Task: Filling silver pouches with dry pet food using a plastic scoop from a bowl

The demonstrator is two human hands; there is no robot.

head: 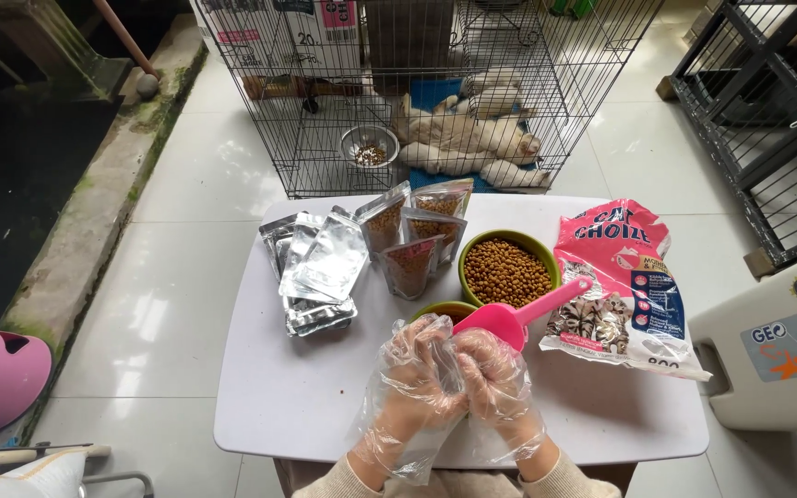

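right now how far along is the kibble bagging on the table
Done: four pouches of kibble stand behind the green bowl, which is full. In hand: the left hand and right hand, both in clear plastic gloves, are pressed together near the pink scoop. Left: a stack of flat silver pouches looks unfilled.

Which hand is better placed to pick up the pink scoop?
Probably the right hand: the pink scoop lies just beyond it, its handle angled right over the green bowl of kibble. The left hand, clasped against the right, sits nearer the silver pouches.
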